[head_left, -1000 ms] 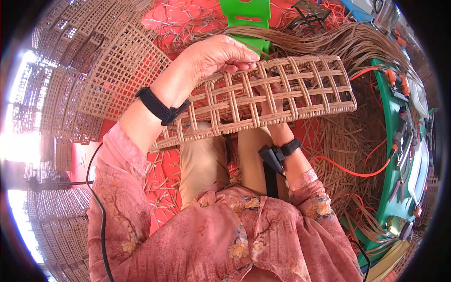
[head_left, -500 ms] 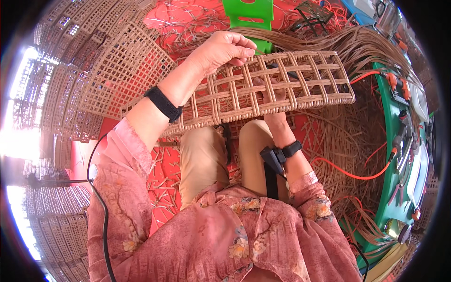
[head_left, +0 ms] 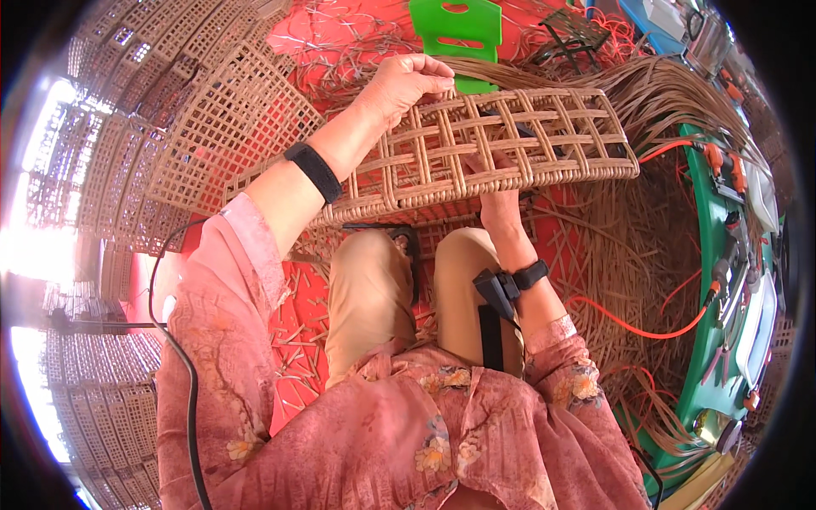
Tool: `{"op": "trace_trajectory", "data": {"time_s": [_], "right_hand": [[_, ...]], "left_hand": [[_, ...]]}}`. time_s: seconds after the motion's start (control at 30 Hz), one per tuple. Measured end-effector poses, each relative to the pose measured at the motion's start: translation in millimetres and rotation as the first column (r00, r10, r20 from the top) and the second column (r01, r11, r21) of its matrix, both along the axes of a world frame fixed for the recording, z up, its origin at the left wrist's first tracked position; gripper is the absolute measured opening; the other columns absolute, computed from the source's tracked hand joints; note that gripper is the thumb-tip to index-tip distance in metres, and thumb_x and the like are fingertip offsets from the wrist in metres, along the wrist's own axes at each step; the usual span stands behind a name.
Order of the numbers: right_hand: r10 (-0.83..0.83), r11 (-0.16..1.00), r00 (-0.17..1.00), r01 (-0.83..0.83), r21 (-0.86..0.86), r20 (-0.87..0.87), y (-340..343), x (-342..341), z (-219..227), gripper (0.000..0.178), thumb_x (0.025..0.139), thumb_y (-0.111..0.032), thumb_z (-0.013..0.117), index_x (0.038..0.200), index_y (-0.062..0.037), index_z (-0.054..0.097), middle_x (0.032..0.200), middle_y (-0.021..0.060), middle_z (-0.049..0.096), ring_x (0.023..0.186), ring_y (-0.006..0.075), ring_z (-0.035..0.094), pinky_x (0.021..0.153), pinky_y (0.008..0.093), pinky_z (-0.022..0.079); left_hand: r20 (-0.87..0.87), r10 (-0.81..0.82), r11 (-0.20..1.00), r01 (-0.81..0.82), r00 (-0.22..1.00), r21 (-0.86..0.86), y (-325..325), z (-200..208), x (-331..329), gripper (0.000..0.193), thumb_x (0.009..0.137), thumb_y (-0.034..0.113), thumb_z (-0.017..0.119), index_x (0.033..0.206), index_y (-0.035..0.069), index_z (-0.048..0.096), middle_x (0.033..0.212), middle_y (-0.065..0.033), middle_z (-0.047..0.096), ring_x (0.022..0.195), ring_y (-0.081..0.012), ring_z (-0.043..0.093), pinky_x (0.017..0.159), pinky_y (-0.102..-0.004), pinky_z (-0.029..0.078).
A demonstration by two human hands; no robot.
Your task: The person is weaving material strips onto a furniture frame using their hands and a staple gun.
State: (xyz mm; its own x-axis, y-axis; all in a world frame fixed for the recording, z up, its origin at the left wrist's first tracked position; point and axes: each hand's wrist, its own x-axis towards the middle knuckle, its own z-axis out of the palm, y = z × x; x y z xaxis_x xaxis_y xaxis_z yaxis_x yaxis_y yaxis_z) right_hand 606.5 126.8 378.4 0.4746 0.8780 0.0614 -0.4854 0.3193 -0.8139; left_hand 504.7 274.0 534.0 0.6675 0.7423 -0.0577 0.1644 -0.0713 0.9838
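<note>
A brown woven wicker basket (head_left: 544, 140) with an open lattice is held up in front of my knees, its long side facing me. My left hand (head_left: 404, 85) is above its upper rim, thumb and fingers pinched on a thin wicker strand (head_left: 451, 92) at the edge. My right hand (head_left: 497, 174) reaches up behind the lattice from below. Its fingers show only partly through the gaps, so their grip is hidden. Black straps circle both wrists, and a small dark device sits by the right one.
Lattice wicker panels (head_left: 242, 127) are stacked at the left. Long brown strands (head_left: 654, 93) lie at the upper right, with scraps over the red floor (head_left: 297, 323). A green chair (head_left: 459, 30) stands ahead. A green table (head_left: 710, 340) at right holds tools and an orange hose (head_left: 637, 331).
My left hand has shifted slightly left along the upper rim. The basket has tilted and turned a little, and my right hand's fingers have moved behind the lattice.
</note>
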Motion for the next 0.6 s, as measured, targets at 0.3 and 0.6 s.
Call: {"op": "trace_trajectory", "data": {"time_s": [0.3, 0.6], "right_hand": [[0.017, 1.000, 0.998, -0.016, 0.022, -0.064, -9.1, -3.3, 5.7, 0.023, 0.089, -0.013, 0.072, 0.108, -0.0020, 0.065, 0.094, 0.0023, 0.067, 0.082, 0.0093, 0.062, 0.070, 0.0247, 0.051], [0.105, 0.993, 0.989, -0.097, 0.073, -0.108, -23.2, -3.3, -8.7, 0.027, 0.091, -0.013, 0.068, 0.115, -0.0009, 0.063, 0.107, 0.0065, 0.068, 0.094, 0.0129, 0.065, 0.080, 0.0267, 0.054]], "left_hand": [[0.049, -0.017, 0.991, 0.010, 0.999, 0.135, -15.6, -1.0, 1.0, 0.016, 0.084, 0.004, 0.072, 0.099, 0.001, 0.068, 0.089, -0.0025, 0.068, 0.080, -0.0093, 0.063, 0.076, -0.0236, 0.053], [-0.011, -0.056, 0.976, 0.057, 0.998, 0.209, -39.7, 5.8, -6.3, 0.021, 0.084, 0.007, 0.072, 0.105, 0.002, 0.069, 0.089, -0.0015, 0.068, 0.081, -0.0072, 0.062, 0.078, -0.0227, 0.052]]}}
